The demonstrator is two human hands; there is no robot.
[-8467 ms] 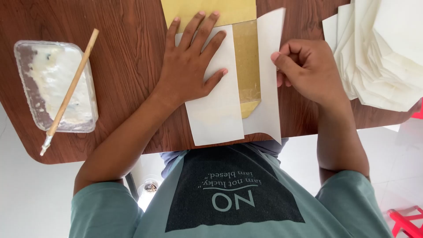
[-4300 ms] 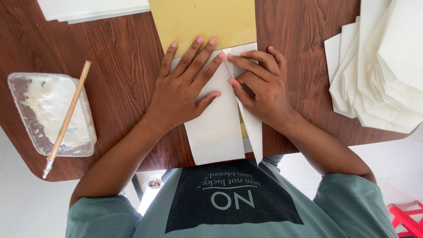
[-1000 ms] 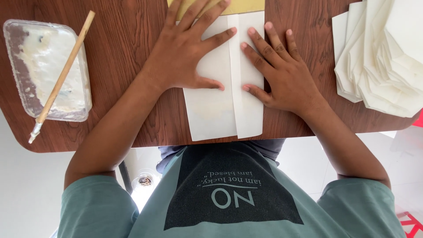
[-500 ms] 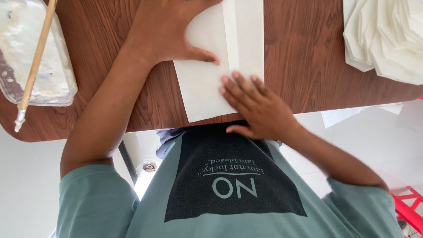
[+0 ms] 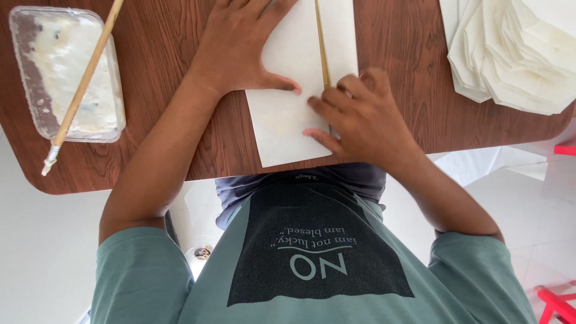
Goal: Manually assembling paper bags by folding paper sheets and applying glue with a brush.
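Our left hand [image 5: 240, 51] lies flat, fingers spread, pinning the folded white paper [image 5: 288, 120] to the brown worktop [image 5: 396, 72]. Our right hand [image 5: 360, 117] grips nothing, fingertips pressing the paper's seam near the worktop's edge. A brush [image 5: 81, 90] rests across the plastic tray [image 5: 36, 36].

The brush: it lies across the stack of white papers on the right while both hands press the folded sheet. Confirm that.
Not quite. In the head view the brush lies across the clear plastic tray on the left, not on the paper stack. Both hands, left and right, do press the folded sheet.
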